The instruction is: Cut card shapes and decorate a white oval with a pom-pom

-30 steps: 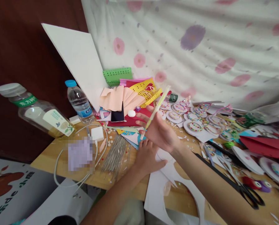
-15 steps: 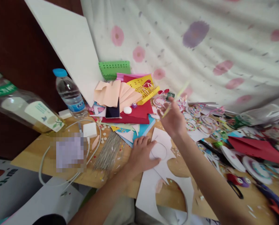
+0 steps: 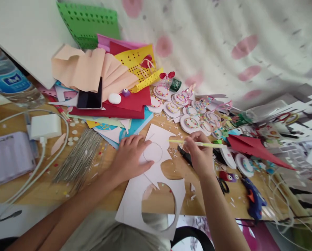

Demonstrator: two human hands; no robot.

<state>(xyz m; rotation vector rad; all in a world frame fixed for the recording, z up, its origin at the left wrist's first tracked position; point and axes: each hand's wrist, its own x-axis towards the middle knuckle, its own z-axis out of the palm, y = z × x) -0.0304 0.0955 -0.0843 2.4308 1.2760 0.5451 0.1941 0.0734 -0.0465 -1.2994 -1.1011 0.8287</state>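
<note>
Here, the wooden tabletop point(image 3: 111, 195) is crowded, backed by a white cloth with pink blotches point(image 3: 224, 42). My left hand point(image 3: 128, 157) lies flat with its grip spread apart, pressing down a white paper sheet point(image 3: 135, 209) that has round holes cut out of it and overhangs the near edge. My right hand point(image 3: 199, 157) has its grip clamped on a thin yellow-green pencil point(image 3: 198, 143), held nearly level, its tip pointing toward the left hand, over the drawn circle point(image 3: 153, 152) on the sheet. Both forearms come up from the near edge, angled inward.

Beyond the left grip lie a phone point(image 3: 90, 98) on stacked coloured papers point(image 3: 124, 104); further out on its far side, a bundle of thin wires point(image 3: 80, 157) and a white charger point(image 3: 44, 126). Beyond the right grip sit decorated paper discs point(image 3: 191, 122); outward of it, a red folded paper point(image 3: 250, 146), scissors point(image 3: 222, 183) and a blue glue gun point(image 3: 255, 200). Bare wood shows only between the hands and near the front edge.
</note>
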